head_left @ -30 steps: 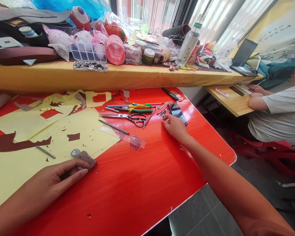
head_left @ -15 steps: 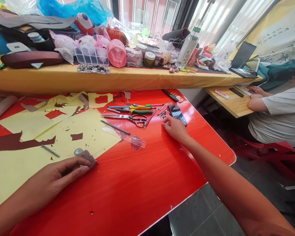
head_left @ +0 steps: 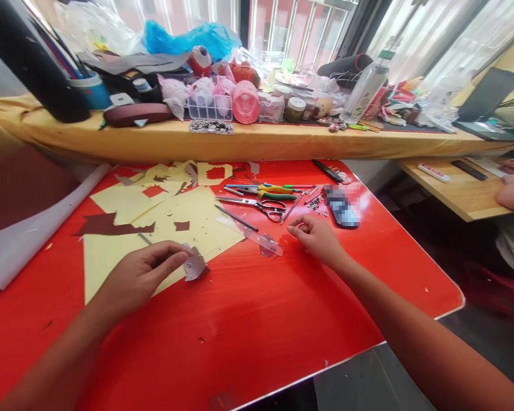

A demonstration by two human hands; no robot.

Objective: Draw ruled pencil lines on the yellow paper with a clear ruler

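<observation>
"Where is the studded piece (head_left: 196, 266)?"

"In the left hand (head_left: 143, 274), pinched between thumb and fingers, by the edge of the yellow paper (head_left: 205, 225)."

"And the right hand (head_left: 314, 240)?"

"Well apart from the left, near the loose metal bits (head_left: 316, 203). Its thumb and forefinger come together; whether anything sits between them, I can't tell."

"What's in the way?"

"Between the hands, the clear ruler (head_left: 257, 237) and the dark rod (head_left: 235, 217) lie slantwise, across paper and red bench (head_left: 248, 319). The scissors (head_left: 252, 202) sit behind, handles toward the right hand, with the pliers (head_left: 274, 192) just beyond. Past that hand lies the phone (head_left: 346, 212), partly blurred out."

"Any containers?"

"All along the cloth-covered ledge (head_left: 274, 144). The blue cup (head_left: 92, 94) has slender sticks standing in it. The divided box (head_left: 209, 107) is see-through, with pink bundles behind, so its contents are unclear. The flat packet (head_left: 211, 126) before it shows dark and silvery bits. The white-lidded jar (head_left: 295, 109) holds something dark olive."
</observation>
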